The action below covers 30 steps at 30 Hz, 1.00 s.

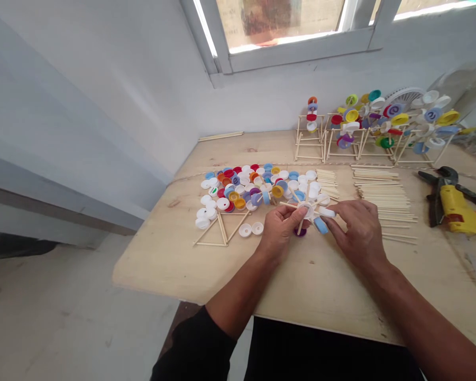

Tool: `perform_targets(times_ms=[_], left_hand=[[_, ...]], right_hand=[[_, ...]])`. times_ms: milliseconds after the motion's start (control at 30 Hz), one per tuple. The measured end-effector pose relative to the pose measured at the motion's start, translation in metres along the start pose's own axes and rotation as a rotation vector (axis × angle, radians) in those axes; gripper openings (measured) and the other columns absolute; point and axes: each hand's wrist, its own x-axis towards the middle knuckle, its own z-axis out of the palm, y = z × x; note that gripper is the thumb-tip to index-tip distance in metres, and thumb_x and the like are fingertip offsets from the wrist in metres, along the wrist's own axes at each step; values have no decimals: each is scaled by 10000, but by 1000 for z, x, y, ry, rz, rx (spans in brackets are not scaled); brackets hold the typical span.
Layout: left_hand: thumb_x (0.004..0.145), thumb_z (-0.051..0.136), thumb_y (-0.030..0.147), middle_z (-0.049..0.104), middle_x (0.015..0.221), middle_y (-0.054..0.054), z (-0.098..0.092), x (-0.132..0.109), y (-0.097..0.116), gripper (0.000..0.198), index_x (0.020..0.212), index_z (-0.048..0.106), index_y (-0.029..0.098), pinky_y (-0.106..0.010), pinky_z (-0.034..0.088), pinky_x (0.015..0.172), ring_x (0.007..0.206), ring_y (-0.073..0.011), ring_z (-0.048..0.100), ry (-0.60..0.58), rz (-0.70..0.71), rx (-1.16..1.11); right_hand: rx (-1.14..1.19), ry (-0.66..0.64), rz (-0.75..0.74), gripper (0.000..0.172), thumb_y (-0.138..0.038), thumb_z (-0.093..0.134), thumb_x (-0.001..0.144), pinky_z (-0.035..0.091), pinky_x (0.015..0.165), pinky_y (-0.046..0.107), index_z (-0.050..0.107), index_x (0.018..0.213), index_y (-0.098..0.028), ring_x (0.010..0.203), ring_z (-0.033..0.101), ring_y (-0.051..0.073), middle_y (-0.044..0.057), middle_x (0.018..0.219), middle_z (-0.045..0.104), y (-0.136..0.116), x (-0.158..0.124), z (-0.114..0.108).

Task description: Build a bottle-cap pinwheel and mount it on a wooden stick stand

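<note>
My left hand [280, 228] is closed on a small wheel made of a white bottle-cap hub [308, 211] with thin wooden sticks spreading out from it. Thumb and fingers of my right hand [359, 231] pinch a white bottle cap [326, 212] at the wheel's right side. Just below that cap, a light blue cap [321, 225] sits on another spoke. A purple cap [300, 232] shows under the wheel, partly hidden. Two white caps [251, 229] lie on the table left of my left hand. Behind the wheel spreads a pile of colourful bottle caps [246, 182].
A stick frame [222, 230] lies at the left. Rows of wooden sticks [383, 196] are behind my right hand. A yellow glue gun [462, 209] and black-handled pliers [436, 193] lie at the right. Several cap wheels on stick stands [347, 129] line the wall near a small fan [406, 98].
</note>
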Motion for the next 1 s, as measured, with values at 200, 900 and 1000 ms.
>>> perform_targets(times_ms=[200,900,1000], left_hand=[[583,827,437,651,604,-32,-1,1,-2,400,723,645,109,-241,416,549,524,-107,570,0,-4,-8],[549,851,409,687,721,-33,-1,0,3,402,778,691,120,-265,497,637,603,-125,627,102,74,25],[564,845,399,695,739,-30,-3,-3,5,387,810,703,136,-281,510,671,618,-130,628,101,113,90]], right_hand=[[-1,0,-16,66,-254,576,893,360,777,342,590,858,-201,750,602,186,28,770,675,0,1,-2],[87,-48,62,278,-270,606,838,400,853,414,586,1109,-209,946,630,258,83,1018,705,0,-1,-7],[140,-31,122,273,-244,578,846,400,886,427,579,1116,-205,993,624,264,89,1051,697,0,-2,-12]])
